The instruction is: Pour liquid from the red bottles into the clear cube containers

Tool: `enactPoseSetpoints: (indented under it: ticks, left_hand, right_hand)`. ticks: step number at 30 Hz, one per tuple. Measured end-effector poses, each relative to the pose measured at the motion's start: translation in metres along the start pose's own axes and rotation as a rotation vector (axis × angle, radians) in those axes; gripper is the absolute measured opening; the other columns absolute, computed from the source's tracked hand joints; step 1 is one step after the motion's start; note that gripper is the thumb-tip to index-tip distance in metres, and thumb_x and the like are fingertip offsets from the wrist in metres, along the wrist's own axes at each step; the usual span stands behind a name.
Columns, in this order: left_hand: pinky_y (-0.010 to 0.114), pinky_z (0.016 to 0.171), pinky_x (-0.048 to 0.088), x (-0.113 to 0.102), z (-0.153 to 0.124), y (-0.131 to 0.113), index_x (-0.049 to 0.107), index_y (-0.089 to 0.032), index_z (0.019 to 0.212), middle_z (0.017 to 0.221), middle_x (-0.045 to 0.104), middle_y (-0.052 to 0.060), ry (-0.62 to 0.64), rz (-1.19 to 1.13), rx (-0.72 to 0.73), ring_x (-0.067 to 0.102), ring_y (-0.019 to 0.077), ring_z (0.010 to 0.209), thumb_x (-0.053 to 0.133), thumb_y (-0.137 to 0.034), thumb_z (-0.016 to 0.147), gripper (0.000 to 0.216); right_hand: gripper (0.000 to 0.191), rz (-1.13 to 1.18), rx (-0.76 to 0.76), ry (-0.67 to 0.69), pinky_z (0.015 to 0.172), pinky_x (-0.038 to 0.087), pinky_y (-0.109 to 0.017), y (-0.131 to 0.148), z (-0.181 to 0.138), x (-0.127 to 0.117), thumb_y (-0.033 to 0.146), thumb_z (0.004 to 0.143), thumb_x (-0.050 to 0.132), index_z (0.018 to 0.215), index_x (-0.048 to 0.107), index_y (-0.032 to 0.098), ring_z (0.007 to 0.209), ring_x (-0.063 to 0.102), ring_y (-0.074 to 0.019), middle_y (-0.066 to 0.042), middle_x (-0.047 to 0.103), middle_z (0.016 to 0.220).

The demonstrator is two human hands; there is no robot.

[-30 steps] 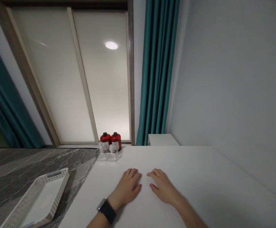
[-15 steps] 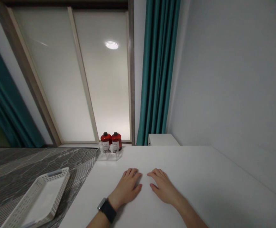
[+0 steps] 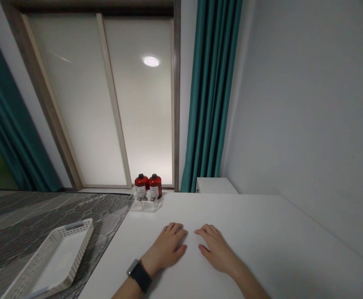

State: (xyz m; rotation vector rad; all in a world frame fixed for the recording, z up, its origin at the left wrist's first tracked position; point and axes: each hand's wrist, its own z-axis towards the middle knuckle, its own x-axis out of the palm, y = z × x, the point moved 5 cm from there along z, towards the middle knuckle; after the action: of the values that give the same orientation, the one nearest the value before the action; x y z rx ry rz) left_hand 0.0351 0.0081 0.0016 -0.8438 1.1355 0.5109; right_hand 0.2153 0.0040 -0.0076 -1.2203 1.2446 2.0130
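My left hand lies on the white table, palm down, thumb apart from the fingers, holding nothing. A dark-banded watch is on that wrist. Across a small gap, my right hand rests on the same surface, also with its thumb away from the fingers and nothing in it. Beyond the left hand, at the table's far left corner, a clear tray holds small clear-and-white pump tops. Two red-brown bottles with black caps and white labels stand at the tray's back; neither hand touches them.
Left of the table, a white perforated basket sits on a grey patterned surface. A white cabinet stands past the table's far edge. Behind are a frosted sliding door and a teal curtain. A wall borders the right side.
The whole view has shifted slightly, with the scene sitting a little further right and lower at the top. Both hands keep their place on the table.
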Motion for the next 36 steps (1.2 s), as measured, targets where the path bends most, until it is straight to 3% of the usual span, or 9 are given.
enactPoseSetpoints:
  ticks: [9,15,19,21,25,28,36]
  left_hand:
    - [0.037,0.091,0.047,-0.035,0.002,0.023,0.063,-0.024,0.109,0.107,0.067,0.006,0.064,0.048,0.112,0.061,0.0252,0.102,0.054,-0.023,0.09,0.021]
    - [0.035,0.087,0.046,-0.031,0.005,0.037,0.064,-0.021,0.105,0.1,0.069,0.006,-0.085,0.003,0.012,0.061,0.0231,0.097,0.052,-0.018,0.089,0.02]
    - [0.035,0.084,0.045,-0.025,0.002,0.043,0.065,-0.021,0.098,0.093,0.07,0.005,-0.127,-0.055,0.022,0.061,0.0218,0.091,0.048,-0.016,0.091,0.019]
    - [0.036,0.082,0.043,-0.027,0.0,0.048,0.066,-0.021,0.094,0.089,0.07,0.005,-0.175,-0.086,0.007,0.062,0.0214,0.088,0.047,-0.015,0.091,0.019]
    - [0.038,0.079,0.04,-0.037,-0.002,0.06,0.065,-0.02,0.089,0.083,0.07,0.005,-0.302,-0.096,-0.076,0.062,0.0213,0.082,0.045,-0.017,0.092,0.021]
    - [0.037,0.074,0.038,-0.043,-0.003,0.066,0.063,-0.019,0.081,0.075,0.067,0.004,-0.376,-0.084,-0.122,0.06,0.0197,0.073,0.044,-0.018,0.091,0.022]
    - [0.033,0.066,0.034,-0.048,-0.008,0.063,0.057,-0.019,0.071,0.062,0.058,0.001,-0.593,-0.068,-0.025,0.053,0.0161,0.062,0.042,-0.014,0.087,0.022]
  right_hand:
    - [0.039,-0.067,0.014,-0.009,0.101,0.041,-0.045,0.007,-0.001,0.003,0.011,0.084,0.052,0.119,0.063,0.024,0.112,0.052,-0.0282,-0.009,0.06,0.114]
    - [0.037,-0.11,0.026,0.002,0.096,0.045,-0.046,0.006,0.002,0.011,0.013,0.084,0.053,0.117,0.065,0.025,0.107,0.056,-0.0298,-0.01,0.062,0.11]
    - [0.043,-0.078,0.016,0.073,0.099,0.045,-0.046,0.001,0.017,0.0,0.016,0.084,0.055,0.124,0.063,0.025,0.111,0.058,-0.0305,-0.01,0.066,0.114]
    - [0.041,0.028,0.003,0.134,0.1,0.045,-0.045,-0.003,0.033,-0.006,0.02,0.084,0.056,0.124,0.063,0.025,0.112,0.06,-0.0292,-0.009,0.068,0.114]
    - [0.037,0.425,0.063,0.187,0.085,0.054,-0.036,-0.012,0.086,-0.001,0.026,0.087,0.053,0.124,0.059,0.025,0.089,0.068,-0.0198,-0.005,0.069,0.104]
    - [0.035,0.629,0.096,-0.03,0.085,0.054,-0.037,-0.012,0.135,0.01,0.026,0.082,0.059,0.117,0.06,0.022,0.09,0.068,-0.0198,-0.006,0.068,0.103]
    - [0.059,0.717,0.086,-0.312,0.094,0.051,-0.045,0.022,0.252,0.055,0.039,0.081,0.063,0.134,0.046,0.021,0.124,0.054,-0.0291,-0.016,0.054,0.135]
